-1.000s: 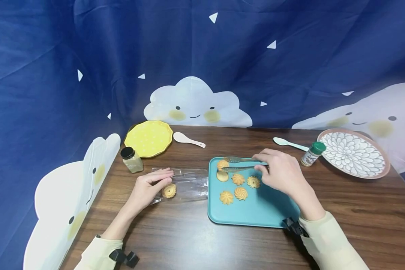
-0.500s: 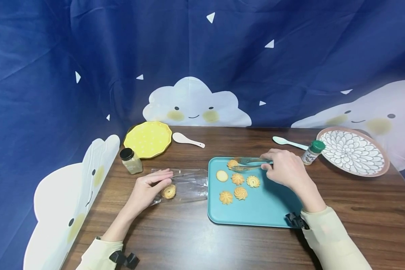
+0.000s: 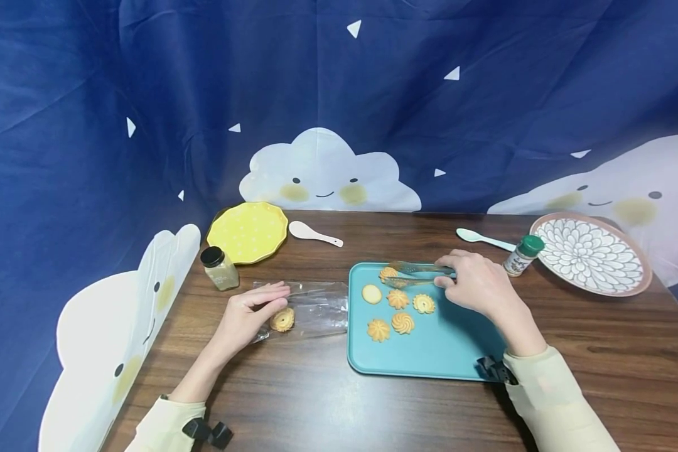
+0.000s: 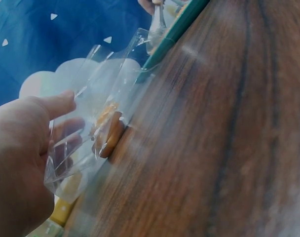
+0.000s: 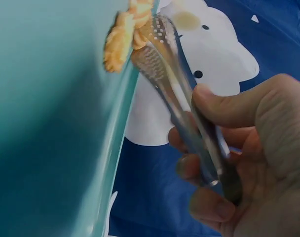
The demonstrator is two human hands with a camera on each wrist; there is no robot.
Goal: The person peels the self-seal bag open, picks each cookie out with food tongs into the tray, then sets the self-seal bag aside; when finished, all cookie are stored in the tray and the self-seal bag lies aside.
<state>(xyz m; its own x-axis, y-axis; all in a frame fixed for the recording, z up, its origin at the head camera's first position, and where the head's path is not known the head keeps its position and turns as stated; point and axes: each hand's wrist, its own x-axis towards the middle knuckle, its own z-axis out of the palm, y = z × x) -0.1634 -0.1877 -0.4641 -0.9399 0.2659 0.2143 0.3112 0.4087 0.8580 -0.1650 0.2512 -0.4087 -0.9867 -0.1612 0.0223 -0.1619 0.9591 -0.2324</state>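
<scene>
At the left, my left hand (image 3: 255,312) holds one end of a clear plastic bag (image 3: 322,304), its fingers showing through the film in the left wrist view. One cookie (image 3: 282,320) lies in the bag beside the thumb. My right hand (image 3: 477,282) grips metal tongs (image 5: 162,79) over the back of a teal tray (image 3: 429,361). The tong tips straddle a swirled cookie (image 3: 388,274) near the tray's back left corner. Around it lie a smooth round cookie (image 3: 371,294), a star-shaped cookie (image 3: 397,299) and several other piped cookies.
Behind the bag stand a black-lidded jar (image 3: 220,269), a yellow plate (image 3: 248,232) and a white spoon (image 3: 315,234). To the tray's right are a green-capped shaker (image 3: 523,255), a pale green spoon (image 3: 486,240) and a patterned plate (image 3: 590,254). A blue curtain (image 3: 328,75) hangs behind the table.
My right hand and the tongs have shifted right, and the swirled cookie has moved right with them. The smooth round cookie has come out from under the tongs. My left hand stays put.
</scene>
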